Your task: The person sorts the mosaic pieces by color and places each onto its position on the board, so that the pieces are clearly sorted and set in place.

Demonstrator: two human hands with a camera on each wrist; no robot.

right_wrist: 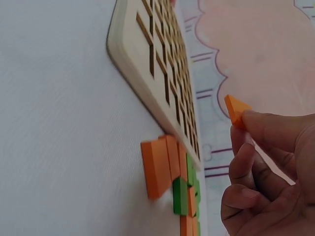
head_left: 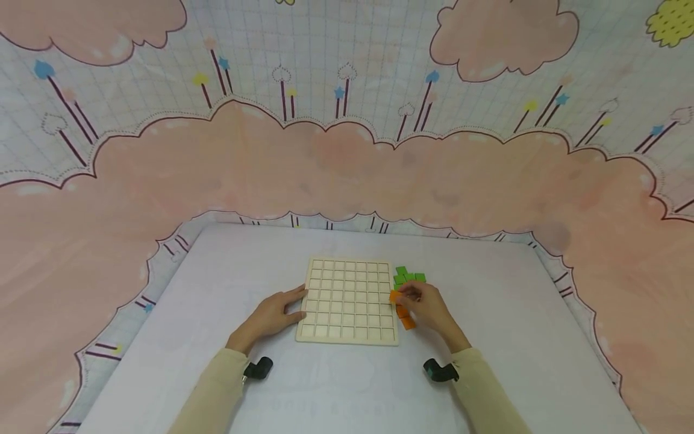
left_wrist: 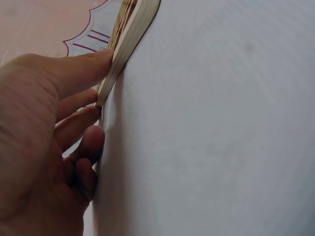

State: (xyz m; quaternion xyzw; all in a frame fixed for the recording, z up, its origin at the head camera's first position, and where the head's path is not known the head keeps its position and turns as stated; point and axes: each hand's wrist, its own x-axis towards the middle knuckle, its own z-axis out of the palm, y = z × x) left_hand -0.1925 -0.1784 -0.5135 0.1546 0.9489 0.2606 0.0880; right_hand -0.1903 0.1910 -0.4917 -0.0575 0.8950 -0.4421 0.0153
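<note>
A pale wooden board [head_left: 349, 304] with a grid of square recesses lies on the white table. My left hand [head_left: 273, 313] rests at its left edge; in the left wrist view the thumb and fingertips touch the side of the board [left_wrist: 129, 44]. My right hand [head_left: 429, 306] pinches an orange tile [right_wrist: 236, 110] between thumb and index finger, above the board's right edge in the head view. Loose orange tiles [head_left: 408, 322] and green tiles [head_left: 402, 278] lie beside that edge, partly hidden under the right hand.
The white table [head_left: 244, 259] extends around the board. Behind it hangs a cloth [head_left: 347, 169] printed with pink clouds and candles. A black wrist device [head_left: 259, 367] sits by the left sleeve, another device [head_left: 440, 371] by the right.
</note>
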